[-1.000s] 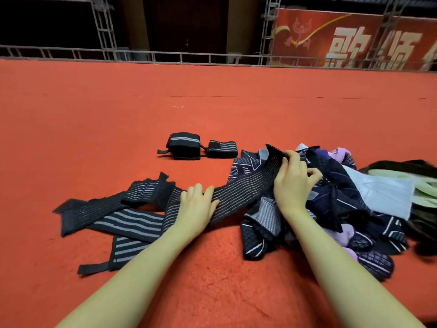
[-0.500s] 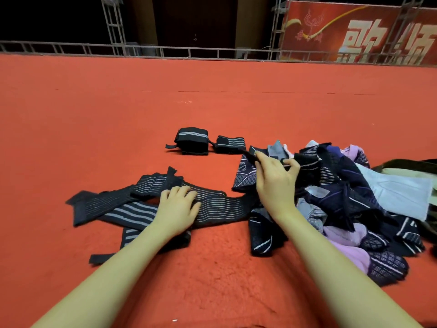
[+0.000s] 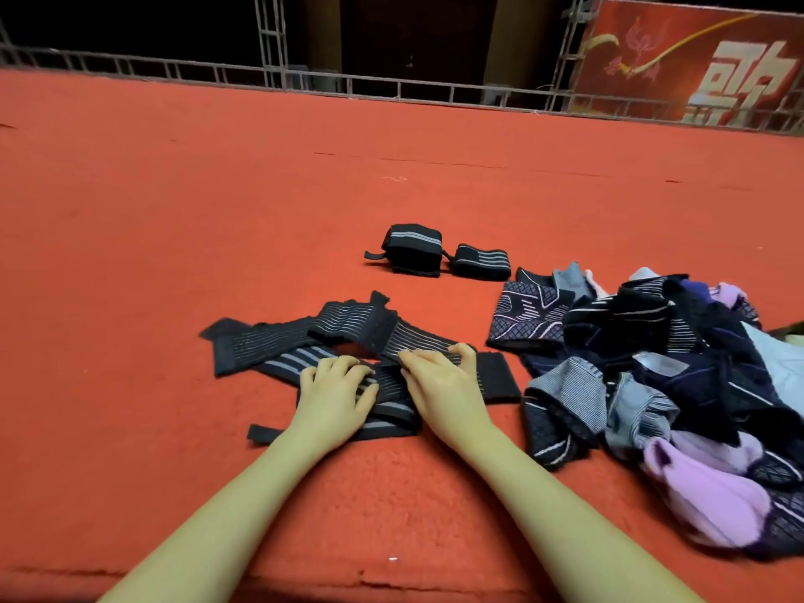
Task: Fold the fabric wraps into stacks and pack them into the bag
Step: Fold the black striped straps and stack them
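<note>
Several long black wraps with grey stripes (image 3: 278, 341) lie spread on the red carpet in front of me. My left hand (image 3: 335, 389) rests flat on one, fingers apart. My right hand (image 3: 439, 376) pinches the folded edge of the striped wrap (image 3: 413, 339) lying across the others; its black end (image 3: 498, 376) sticks out to the right. Two folded black wraps (image 3: 413, 248) (image 3: 480, 261) sit side by side farther back. A loose pile of dark, grey and purple fabric pieces (image 3: 652, 363) lies to the right. No bag is clearly visible.
Red carpet (image 3: 174, 211) stretches far to the left and back. A metal truss rail (image 3: 391, 87) runs along its far edge, with a red banner (image 3: 696, 63) at the back right. A dark olive edge (image 3: 789, 327) shows at the right border.
My right hand has pulled the striped wrap's end out of the pile and brought it left and down, next to my left hand. The view has shifted left.
</note>
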Action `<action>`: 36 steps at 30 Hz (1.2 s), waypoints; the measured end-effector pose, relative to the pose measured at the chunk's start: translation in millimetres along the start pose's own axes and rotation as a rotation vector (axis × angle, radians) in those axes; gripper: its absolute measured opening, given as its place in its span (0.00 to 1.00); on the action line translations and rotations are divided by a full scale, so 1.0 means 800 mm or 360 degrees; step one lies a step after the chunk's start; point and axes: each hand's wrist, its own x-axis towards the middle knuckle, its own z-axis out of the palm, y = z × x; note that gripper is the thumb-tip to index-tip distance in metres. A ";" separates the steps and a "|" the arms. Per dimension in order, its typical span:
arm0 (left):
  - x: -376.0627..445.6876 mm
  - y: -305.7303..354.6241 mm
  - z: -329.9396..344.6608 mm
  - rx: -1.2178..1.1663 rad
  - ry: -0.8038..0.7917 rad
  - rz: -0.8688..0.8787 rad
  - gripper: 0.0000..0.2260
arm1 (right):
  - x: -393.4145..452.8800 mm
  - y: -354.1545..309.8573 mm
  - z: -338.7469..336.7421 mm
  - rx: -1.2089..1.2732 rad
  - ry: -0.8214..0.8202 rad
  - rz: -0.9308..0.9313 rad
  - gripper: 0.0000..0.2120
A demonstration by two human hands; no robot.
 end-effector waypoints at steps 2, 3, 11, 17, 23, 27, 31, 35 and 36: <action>-0.003 -0.002 0.001 -0.0017 0.0063 0.0032 0.30 | -0.002 -0.009 0.006 0.0006 -0.0115 -0.0012 0.11; -0.003 -0.003 0.000 -0.0016 0.0099 0.0042 0.28 | -0.004 -0.013 0.010 -0.0005 -0.0202 -0.0014 0.12; -0.004 0.004 -0.008 -0.0072 -0.0017 -0.0027 0.30 | 0.002 -0.010 -0.009 0.0174 -0.0874 0.0209 0.22; 0.006 0.036 -0.017 0.0113 -0.0109 0.0179 0.36 | -0.009 0.056 -0.028 -0.0519 -0.0472 0.0462 0.15; 0.013 0.083 -0.003 0.0182 -0.0452 0.0325 0.25 | -0.035 0.078 -0.035 -0.0855 -0.0972 0.0715 0.27; 0.014 0.089 0.008 0.0299 -0.0586 0.0317 0.25 | -0.037 0.081 -0.031 -0.0850 -0.0879 0.0806 0.27; 0.007 0.086 0.009 0.0319 -0.0504 0.0310 0.25 | -0.037 0.085 -0.031 -0.0662 -0.0422 0.0757 0.16; 0.009 0.091 0.006 0.0254 -0.0381 0.0484 0.28 | -0.024 0.092 -0.044 -0.0580 -0.0066 0.0636 0.06; 0.011 0.096 0.004 0.0251 -0.0378 0.0526 0.30 | -0.021 0.096 -0.047 -0.0567 -0.0013 0.0609 0.03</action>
